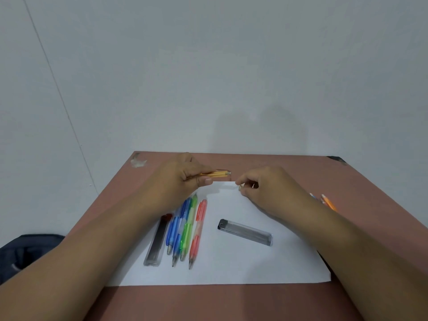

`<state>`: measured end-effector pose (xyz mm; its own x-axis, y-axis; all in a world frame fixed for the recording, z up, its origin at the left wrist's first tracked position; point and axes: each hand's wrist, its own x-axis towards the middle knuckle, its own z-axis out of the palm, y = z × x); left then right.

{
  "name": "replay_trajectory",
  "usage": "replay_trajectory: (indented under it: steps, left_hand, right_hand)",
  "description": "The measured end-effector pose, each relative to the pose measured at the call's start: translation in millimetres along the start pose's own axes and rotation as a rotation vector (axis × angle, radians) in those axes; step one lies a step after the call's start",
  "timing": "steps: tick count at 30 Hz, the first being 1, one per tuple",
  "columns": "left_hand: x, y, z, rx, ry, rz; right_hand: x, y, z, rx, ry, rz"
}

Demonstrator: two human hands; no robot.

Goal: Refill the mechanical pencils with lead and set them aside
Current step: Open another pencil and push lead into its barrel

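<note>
— Over the white paper: what's each hand doing?
— From the head view, left hand grips a yellow pencil, its end pointing right. Right hand pinches something tiny (too small to tell). Four pencils and two lead cases lie below.

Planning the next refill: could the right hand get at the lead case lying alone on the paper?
Probably yes. The lead case lies in the open on the paper, just beside the right forearm, nothing over it. But the right hand is pinching a small part, so it must free its fingers first.
</note>
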<state>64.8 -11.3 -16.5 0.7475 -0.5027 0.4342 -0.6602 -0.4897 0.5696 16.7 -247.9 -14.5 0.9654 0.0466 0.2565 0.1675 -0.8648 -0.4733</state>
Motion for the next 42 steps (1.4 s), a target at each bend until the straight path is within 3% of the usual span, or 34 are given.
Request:
replay_trajectory:
  steps: [7,16,31,37,42]
  left_hand:
    - [2.7,-0.8,1.1,0.026,0.005,-0.017]
    - [1.9,3.6,1.2,0.024,-0.013,-0.004]
    - [4.3,1.5,1.0,0.062,0.021,-0.016]
    - [2.6,5.7,1.0,0.085,0.046,-0.096]
    - [1.1,11.8,0.4,0.066,0.045,-0.137]
  right_hand:
    - [-3.2,-3.5,-5.4,0.038,0.002,0.016]
    - [-12.8,-25.9,-14.4,0.399,0.168,-0.099]
    - [-4.0,-18.0,-13.2,0.255,0.226,-0.055]
    - [-0.7,3.6,-11.1,0.024,0.039,0.084]
    - [-2.6,-1.9,-14.5,-0.002,-0.033,0.109]
